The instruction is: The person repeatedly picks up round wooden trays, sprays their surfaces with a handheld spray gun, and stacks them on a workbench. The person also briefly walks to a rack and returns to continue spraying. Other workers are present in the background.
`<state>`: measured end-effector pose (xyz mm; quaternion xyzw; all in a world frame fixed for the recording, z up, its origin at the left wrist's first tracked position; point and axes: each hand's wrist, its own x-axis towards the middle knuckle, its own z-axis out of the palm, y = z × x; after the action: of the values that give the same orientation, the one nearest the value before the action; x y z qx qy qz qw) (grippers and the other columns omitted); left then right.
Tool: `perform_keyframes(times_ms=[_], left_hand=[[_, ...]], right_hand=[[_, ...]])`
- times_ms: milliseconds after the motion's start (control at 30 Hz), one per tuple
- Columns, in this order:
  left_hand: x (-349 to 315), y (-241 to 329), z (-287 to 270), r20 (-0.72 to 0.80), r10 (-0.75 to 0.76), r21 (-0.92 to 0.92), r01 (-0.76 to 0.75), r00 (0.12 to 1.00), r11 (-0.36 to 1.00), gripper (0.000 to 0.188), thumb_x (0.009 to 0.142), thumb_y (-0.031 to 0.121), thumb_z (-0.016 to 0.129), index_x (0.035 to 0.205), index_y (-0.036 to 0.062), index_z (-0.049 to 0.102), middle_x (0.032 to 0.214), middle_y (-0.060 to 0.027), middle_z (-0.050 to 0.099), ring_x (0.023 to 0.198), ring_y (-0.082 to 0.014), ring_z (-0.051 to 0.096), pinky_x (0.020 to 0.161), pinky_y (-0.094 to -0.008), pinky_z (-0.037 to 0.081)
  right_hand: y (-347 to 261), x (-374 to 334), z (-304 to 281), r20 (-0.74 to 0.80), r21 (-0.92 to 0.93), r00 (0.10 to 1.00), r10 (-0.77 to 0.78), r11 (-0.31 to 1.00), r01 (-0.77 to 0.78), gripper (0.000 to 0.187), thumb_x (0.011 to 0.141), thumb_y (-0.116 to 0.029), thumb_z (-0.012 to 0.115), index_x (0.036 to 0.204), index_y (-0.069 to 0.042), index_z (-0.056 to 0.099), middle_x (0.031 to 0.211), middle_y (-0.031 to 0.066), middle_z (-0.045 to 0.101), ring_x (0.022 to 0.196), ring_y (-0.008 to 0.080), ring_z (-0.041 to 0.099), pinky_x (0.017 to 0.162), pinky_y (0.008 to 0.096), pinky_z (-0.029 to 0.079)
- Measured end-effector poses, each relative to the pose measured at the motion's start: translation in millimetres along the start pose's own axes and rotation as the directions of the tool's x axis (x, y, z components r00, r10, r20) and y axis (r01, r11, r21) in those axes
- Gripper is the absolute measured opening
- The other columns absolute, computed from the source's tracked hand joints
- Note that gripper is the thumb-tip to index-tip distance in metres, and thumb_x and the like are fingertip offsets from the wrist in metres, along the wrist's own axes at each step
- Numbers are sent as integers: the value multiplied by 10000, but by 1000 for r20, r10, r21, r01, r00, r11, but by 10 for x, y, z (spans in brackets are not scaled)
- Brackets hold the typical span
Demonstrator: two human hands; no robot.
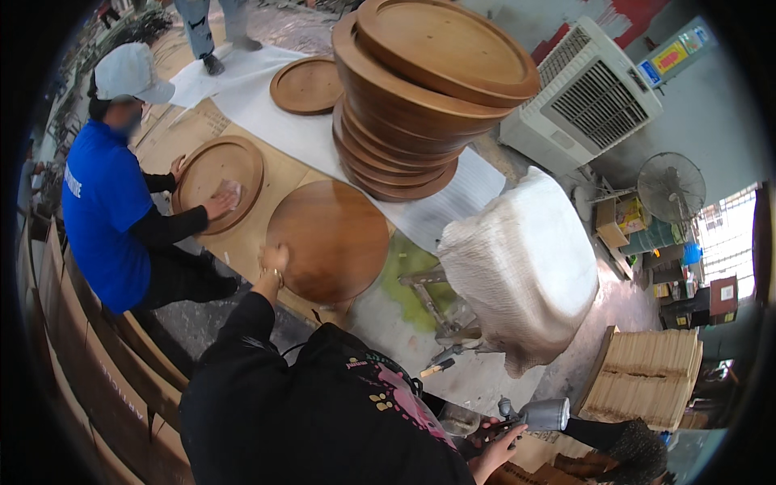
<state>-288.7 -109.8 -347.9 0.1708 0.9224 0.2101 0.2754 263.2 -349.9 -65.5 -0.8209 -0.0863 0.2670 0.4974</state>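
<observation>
My left hand point(275, 258), with a bracelet at the wrist, is at the left edge of a round brown wooden board point(330, 241). Its fingers are blurred, so their grip is unclear. The board's smooth face is up and also looks smeared. Low on the right, my right hand point(503, 453) is closed around a spray gun point(546, 415) with a silver metal cup; part of the grip is hidden. To the left, a co-worker in a blue shirt point(107, 206) presses a cloth point(229, 192) onto a rimmed round wooden tray point(187, 194).
A tall, leaning stack of round wooden trays point(440, 48) stands behind my board, beside a single tray point(307, 85). A cloth-draped stand point(521, 267) is at right. Farther right are an air cooler point(594, 89), a standing fan point(671, 187) and stacked cardboard point(647, 376).
</observation>
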Motion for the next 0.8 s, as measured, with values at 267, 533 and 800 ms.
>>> perform_keyframes(times_ms=[267,533,800], left_hand=[[191,-1393,740,560,-350,-471,636,751,611,616,960,520,647,1393,82,624,1288,-151,683,1089,-349,652,973,-506,488],[226,-1090,936,488,-465,-608,670,739,426,676,969,571,610,1460,108,573,1479,-117,596,1318,-333,569,1055,-536,431],[273,-1011,774,659,-382,-638,751,648,172,994,879,824,466,1599,139,451,1636,-116,451,1504,-354,389,1175,-621,277]], right_hand=[[-438,-251,288,-78,-148,994,-77,987,64,618,1043,-688,504,1047,-81,621,859,43,718,743,111,685,415,257,364],[-542,-510,497,-79,-199,995,-64,979,47,647,1040,-686,513,1100,-47,597,856,70,717,735,133,692,399,256,365],[-899,-921,835,-152,-310,988,1,949,-49,619,1091,-493,575,1363,59,637,1188,111,701,1012,177,642,864,332,534]])
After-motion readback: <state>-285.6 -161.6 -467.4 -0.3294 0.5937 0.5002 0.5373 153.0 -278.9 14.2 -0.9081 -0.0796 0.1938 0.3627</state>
